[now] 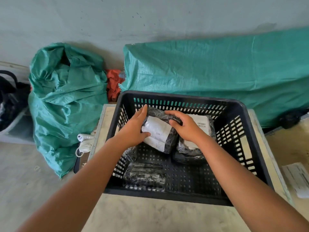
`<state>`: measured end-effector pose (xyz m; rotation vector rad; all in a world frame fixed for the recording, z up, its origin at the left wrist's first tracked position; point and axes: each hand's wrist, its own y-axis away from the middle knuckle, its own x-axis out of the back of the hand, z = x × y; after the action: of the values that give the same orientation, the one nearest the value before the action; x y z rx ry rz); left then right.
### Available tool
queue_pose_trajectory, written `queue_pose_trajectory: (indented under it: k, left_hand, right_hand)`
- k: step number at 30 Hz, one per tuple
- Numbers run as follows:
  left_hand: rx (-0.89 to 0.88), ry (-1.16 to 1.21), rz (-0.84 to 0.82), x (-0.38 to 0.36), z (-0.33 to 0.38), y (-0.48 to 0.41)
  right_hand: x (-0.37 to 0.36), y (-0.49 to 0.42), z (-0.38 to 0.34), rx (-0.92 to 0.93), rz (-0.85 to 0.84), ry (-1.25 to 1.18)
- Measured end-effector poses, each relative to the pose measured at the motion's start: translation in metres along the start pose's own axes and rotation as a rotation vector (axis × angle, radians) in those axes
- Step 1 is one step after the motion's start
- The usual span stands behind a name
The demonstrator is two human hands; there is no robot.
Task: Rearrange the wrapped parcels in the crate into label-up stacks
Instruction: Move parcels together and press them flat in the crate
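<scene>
- Holding one wrapped parcel [158,133] label-up at the far middle of the black crate [247,131], we curl our left hand [133,129] and right hand [185,126] fingers around its sides.
- Another labelled parcel [200,124] lies just right; a label-down parcel [145,176] sits near left.

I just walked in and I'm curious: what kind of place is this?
Probably a parcel sorting or dispatch area. Wrapped parcels with a shipping label sit in a black plastic crate, and big green woven sacks lean along the wall.
</scene>
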<state>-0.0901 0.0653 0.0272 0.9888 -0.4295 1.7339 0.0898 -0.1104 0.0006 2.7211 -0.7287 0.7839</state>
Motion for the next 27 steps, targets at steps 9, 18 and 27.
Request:
queue_pose_trajectory:
  k: [9,18,27]
  left_hand:
    - [0.161,0.307,-0.019,-0.012,-0.015,-0.031]
    - [0.256,-0.068,-0.014,-0.016,-0.019,-0.045]
    - [0.235,-0.435,-0.008,-0.042,-0.014,-0.038]
  right_hand:
    - [0.016,-0.016,-0.008,-0.097,-0.129,-0.069]
    - [-0.018,-0.025,-0.018,-0.139,-0.131,0.329]
    - [-0.019,-0.044,-0.027,-0.24,-0.203,0.447]
